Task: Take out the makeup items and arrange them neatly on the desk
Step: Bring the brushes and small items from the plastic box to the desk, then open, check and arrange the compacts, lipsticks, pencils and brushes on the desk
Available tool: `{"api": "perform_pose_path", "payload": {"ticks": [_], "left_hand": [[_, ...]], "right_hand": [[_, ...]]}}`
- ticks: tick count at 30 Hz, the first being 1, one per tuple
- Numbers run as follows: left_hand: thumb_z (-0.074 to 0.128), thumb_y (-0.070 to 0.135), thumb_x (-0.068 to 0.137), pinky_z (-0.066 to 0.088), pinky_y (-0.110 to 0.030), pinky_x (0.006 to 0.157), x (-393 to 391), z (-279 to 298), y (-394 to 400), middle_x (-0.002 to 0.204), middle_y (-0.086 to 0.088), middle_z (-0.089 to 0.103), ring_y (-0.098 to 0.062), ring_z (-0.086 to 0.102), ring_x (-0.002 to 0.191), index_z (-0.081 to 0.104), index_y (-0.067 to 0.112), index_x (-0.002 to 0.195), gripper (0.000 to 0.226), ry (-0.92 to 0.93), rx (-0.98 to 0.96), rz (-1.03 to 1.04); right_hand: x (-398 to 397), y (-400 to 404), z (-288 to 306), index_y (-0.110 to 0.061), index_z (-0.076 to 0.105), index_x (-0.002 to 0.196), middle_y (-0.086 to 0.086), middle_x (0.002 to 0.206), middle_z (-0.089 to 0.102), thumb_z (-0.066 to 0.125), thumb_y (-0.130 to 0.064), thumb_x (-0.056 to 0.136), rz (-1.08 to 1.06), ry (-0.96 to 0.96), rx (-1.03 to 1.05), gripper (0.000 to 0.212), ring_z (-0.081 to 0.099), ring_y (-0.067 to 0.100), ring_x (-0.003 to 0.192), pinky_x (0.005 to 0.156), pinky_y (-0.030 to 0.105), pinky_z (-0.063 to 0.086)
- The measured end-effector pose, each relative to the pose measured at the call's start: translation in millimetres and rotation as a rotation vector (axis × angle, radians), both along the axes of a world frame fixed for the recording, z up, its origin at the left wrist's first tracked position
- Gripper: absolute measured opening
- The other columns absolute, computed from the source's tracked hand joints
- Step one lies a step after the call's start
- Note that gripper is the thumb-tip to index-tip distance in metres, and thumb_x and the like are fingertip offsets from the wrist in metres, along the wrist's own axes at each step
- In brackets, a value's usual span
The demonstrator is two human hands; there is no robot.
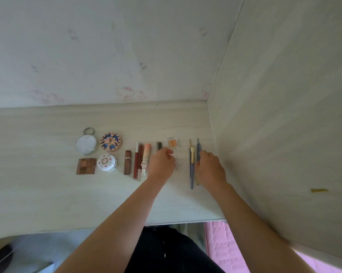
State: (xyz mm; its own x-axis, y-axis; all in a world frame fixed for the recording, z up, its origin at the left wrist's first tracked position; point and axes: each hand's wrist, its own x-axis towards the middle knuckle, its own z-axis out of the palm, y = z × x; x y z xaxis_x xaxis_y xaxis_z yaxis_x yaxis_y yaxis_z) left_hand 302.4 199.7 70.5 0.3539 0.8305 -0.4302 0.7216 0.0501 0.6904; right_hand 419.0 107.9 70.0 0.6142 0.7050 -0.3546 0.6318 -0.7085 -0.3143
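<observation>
Hands on the tabletop [48, 194]: left hand [162, 164] pinching a small blurred item, right hand [211, 170] gripping brushes [191, 164]. Compacts [110, 142], lipsticks [127, 162] and tubes already aligned; arrangement appears nearly complete.

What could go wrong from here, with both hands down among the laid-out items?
1. The right hand rests against the thin brushes lying side by side; a sideways nudge could roll or skew them out of line.
2. The left hand covers a small item beside the dark pencil and the small orange pan; lifting away carelessly could drag either askew.
3. The left forearm passes close to the lipstick tubes; a sweep could scatter that row.
</observation>
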Motion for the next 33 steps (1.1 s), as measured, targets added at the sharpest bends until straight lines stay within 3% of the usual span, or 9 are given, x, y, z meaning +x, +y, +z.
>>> {"api": "perform_pose_path", "payload": {"ticks": [2,8,13,20,25,28,33], "left_hand": [[0.045,0.011,0.092,0.051,-0.026,0.059,-16,3,5,0.104,0.005,0.058,-0.011,0.059,0.074,0.061,0.018,0.106,0.022,0.031,0.062,-0.012],[0.041,0.016,0.092,0.052,-0.038,0.079,-65,4,17,0.105,-0.001,0.066,-0.025,0.061,0.098,0.062,0.022,0.113,0.031,0.172,0.218,-0.083],[0.043,0.013,0.09,0.052,-0.038,0.066,-109,2,34,0.092,0.0,0.065,-0.022,0.061,0.087,0.061,0.021,0.103,0.023,0.246,0.328,-0.147],[0.047,0.013,0.092,0.046,-0.033,0.068,-168,-2,77,0.101,-0.002,0.064,-0.022,0.055,0.103,0.062,0.018,0.108,0.022,0.282,0.377,-0.009],[0.048,0.013,0.091,0.046,-0.037,0.066,-215,-7,124,0.093,-0.002,0.061,-0.026,0.055,0.092,0.062,0.014,0.101,0.016,0.29,0.423,-0.06],[0.049,0.012,0.091,0.048,-0.039,0.068,-239,-11,153,0.098,-0.005,0.06,-0.027,0.055,0.096,0.062,0.014,0.106,0.02,0.295,0.423,-0.098],[0.047,0.015,0.092,0.047,-0.037,0.071,-269,-21,195,0.105,-0.002,0.058,-0.023,0.052,0.103,0.061,0.017,0.111,0.024,0.297,0.38,-0.207]], "right_hand": [[-7,5,1,-0.007,0.049,0.121,0.012,0.117,0.055,0.044,-0.017,0.095,0.065,-0.029,0.013,0.028,0.052,0.029,0.106,0.081,0.036,0.045],[-36,23,6,-0.011,0.048,0.129,0.007,0.124,0.053,0.043,-0.02,0.096,0.264,-0.033,0.104,0.034,0.048,0.024,0.115,0.088,0.035,0.044],[-70,50,7,-0.011,0.047,0.126,0.006,0.124,0.054,0.043,-0.015,0.096,0.389,-0.062,0.115,0.031,0.049,0.023,0.114,0.087,0.034,0.044],[-117,90,9,-0.009,0.041,0.134,0.006,0.127,0.05,0.042,-0.015,0.096,0.47,-0.053,0.116,0.038,0.046,0.023,0.118,0.092,0.032,0.042],[-161,131,2,-0.009,0.046,0.126,0.009,0.127,0.049,0.045,-0.013,0.092,0.536,-0.122,0.047,0.034,0.041,0.027,0.122,0.106,0.035,0.03],[-184,151,-3,-0.013,0.049,0.126,0.004,0.123,0.05,0.047,-0.011,0.09,0.436,-0.158,0.105,0.036,0.045,0.022,0.12,0.098,0.028,0.02],[-223,175,-13,-0.006,0.053,0.124,0.01,0.12,0.055,0.054,-0.01,0.087,0.386,-0.169,0.08,0.037,0.05,0.028,0.117,0.096,0.033,0.046]]}}
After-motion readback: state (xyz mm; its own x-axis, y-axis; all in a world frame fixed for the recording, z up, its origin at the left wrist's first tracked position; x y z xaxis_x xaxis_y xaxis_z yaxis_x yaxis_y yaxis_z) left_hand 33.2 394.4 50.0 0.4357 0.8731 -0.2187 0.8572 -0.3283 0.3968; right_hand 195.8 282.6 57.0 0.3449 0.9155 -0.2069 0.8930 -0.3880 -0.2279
